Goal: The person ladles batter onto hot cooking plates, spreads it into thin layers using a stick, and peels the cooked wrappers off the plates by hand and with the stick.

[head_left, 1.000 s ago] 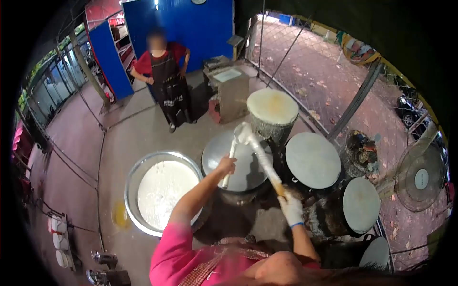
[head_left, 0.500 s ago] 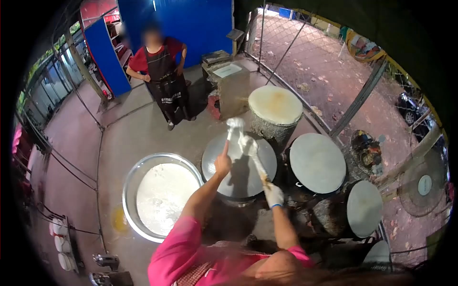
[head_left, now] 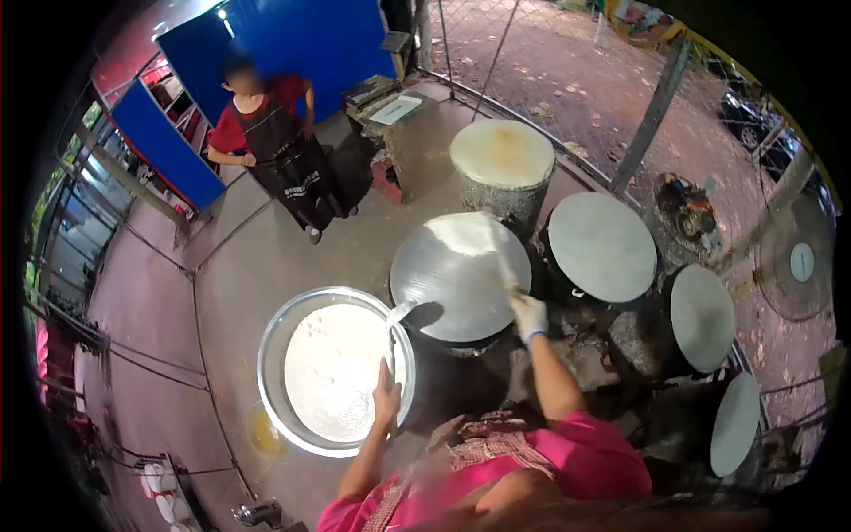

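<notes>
My left hand (head_left: 386, 399) is closed around the handle of a batter-coated ladle (head_left: 398, 316), held over the right side of a wide metal basin (head_left: 269, 390). Pale batter (head_left: 324, 363) fills much of that basin. In a white glove, my right hand (head_left: 530, 316) grips the handle of a batter spreader (head_left: 503, 262). Its white far end reaches the back of a round griddle (head_left: 443, 297), where a pale layer of batter (head_left: 463, 232) lies. The rest of the griddle's surface shows as bare grey metal.
Behind the griddle stands a drum-like stove topped with a pale round sheet (head_left: 503, 152). More covered round griddles (head_left: 603, 246), (head_left: 702, 317) curve around my right side. A person in a dark apron (head_left: 284, 151) stands near a blue panel. A fan (head_left: 800, 263) is far right.
The ladle has moved from above the griddle down and left to the basin. My right hand has shifted slightly right and up, and batter now spreads over the griddle's far part. My view has turned.
</notes>
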Demonstrator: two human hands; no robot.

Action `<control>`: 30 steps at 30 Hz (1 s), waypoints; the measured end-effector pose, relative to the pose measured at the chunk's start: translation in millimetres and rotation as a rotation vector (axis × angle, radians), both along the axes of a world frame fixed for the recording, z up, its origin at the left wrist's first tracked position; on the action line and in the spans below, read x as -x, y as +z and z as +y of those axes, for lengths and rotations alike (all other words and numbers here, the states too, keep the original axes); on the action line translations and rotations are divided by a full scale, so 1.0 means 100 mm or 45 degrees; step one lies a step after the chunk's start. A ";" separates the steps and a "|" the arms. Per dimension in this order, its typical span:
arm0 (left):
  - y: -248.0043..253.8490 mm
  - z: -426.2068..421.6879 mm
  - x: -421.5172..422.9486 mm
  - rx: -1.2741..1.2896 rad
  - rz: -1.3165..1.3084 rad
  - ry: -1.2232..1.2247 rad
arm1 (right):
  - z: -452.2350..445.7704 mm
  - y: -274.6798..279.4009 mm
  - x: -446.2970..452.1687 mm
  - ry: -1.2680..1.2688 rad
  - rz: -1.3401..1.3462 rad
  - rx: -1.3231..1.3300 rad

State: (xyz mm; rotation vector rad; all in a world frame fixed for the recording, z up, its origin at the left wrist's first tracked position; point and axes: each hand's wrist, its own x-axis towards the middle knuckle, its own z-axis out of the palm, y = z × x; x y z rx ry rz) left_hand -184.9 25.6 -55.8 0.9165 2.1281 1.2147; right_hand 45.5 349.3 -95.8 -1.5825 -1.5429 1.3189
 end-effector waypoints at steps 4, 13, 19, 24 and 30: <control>-0.09 -0.15 0.03 0.109 -0.236 0.028 | -0.36 0.34 0.50 0.421 -0.243 -0.423; 0.02 -0.18 -0.02 0.121 -0.289 0.082 | -0.39 0.04 0.31 0.279 0.549 0.214; -0.15 -0.16 -0.15 0.017 0.126 0.096 | 0.23 0.84 -0.22 0.153 0.612 0.538; 0.30 0.04 -0.41 0.101 -0.125 0.228 | 0.11 0.53 -0.04 0.470 0.460 0.743; -0.22 -0.12 -0.39 -0.021 0.067 0.251 | 0.89 0.89 -0.22 0.345 0.446 0.611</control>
